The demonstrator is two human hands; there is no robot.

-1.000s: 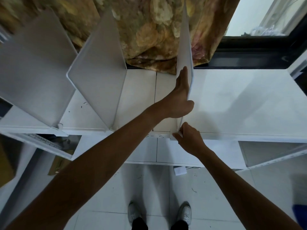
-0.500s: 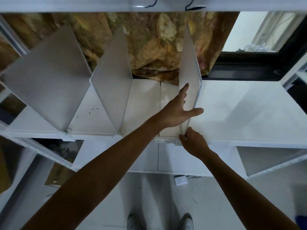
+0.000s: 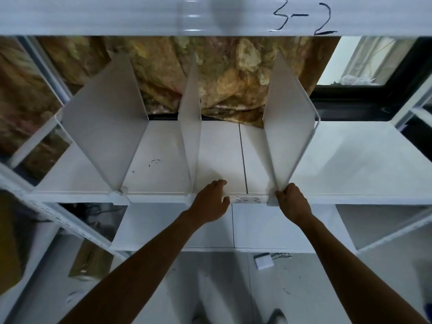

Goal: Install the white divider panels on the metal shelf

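Three white divider panels stand upright on the white metal shelf (image 3: 350,164): a left panel (image 3: 105,134), a middle panel (image 3: 190,127) and a right panel (image 3: 285,120). My right hand (image 3: 292,203) pinches the front bottom corner of the right panel at the shelf's front lip. My left hand (image 3: 211,202) rests on the shelf's front edge just right of the middle panel's foot, fingers curled over the lip, holding no panel.
An upper shelf (image 3: 210,15) marked "3-2" spans the top. A lower shelf (image 3: 280,225) lies below. A patterned curtain (image 3: 222,73) hangs behind, with a window (image 3: 364,66) at the right. A small white object (image 3: 263,262) lies on the floor.
My left hand has left the side of the right panel and dropped to the shelf's front edge. The view has tilted up, showing the upper shelf.
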